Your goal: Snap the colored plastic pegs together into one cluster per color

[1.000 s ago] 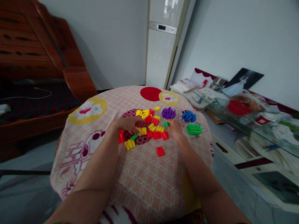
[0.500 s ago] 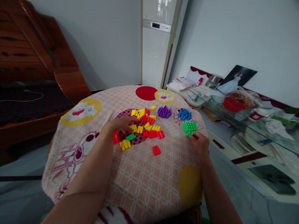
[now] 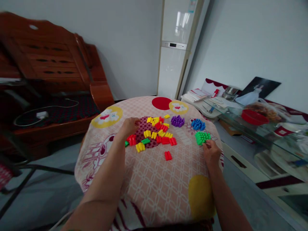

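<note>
A round table under a pink cartoon-print cloth carries small plastic building pieces. Loose red and yellow pieces lie scattered at its middle, with a green piece among them and a lone red piece nearer me. Purple, blue and green pieces each sit in their own cluster on the right. My left hand rests curled at the left edge of the scattered pieces; its fingertips are hidden. My right hand touches the near side of the green cluster, fingers bent.
A dark wooden bench with a cable stands at the left. A tall white air conditioner stands behind the table. A low glass-topped cabinet with papers, a red bowl and a photo runs along the right wall.
My right hand went from the scattered pieces to the green cluster and stays against it. My left hand shifted slightly toward the far left of the pile. The camera view swung left.
</note>
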A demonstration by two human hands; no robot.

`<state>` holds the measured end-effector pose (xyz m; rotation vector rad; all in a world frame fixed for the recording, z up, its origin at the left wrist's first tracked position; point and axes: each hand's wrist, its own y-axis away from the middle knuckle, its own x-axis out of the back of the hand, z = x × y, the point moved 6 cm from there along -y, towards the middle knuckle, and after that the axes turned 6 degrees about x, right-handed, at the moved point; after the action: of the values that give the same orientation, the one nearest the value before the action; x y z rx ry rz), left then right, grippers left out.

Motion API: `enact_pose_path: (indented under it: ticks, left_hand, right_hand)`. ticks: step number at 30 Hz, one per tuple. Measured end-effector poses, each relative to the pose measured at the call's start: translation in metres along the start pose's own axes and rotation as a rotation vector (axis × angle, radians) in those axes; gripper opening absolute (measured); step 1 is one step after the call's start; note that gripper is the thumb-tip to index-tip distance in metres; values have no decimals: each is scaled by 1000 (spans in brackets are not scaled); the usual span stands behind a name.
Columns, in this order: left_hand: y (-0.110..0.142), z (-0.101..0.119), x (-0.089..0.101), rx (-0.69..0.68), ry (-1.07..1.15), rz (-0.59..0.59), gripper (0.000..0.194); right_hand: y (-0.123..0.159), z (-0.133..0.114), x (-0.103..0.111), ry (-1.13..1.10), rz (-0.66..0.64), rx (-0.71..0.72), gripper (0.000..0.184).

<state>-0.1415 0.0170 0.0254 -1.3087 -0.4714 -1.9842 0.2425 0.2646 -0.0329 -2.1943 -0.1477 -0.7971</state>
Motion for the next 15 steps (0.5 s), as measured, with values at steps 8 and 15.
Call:
enact_pose_path:
  ticks: [8,15]
  left_hand:
    - [48,-39,23,259,-12,124,32]
    - [73,-63,8,312,-119,-148,29]
  right_hand:
    - [5,-1,8,3,84,40,23]
    - [9,0,6,20,91,90,26]
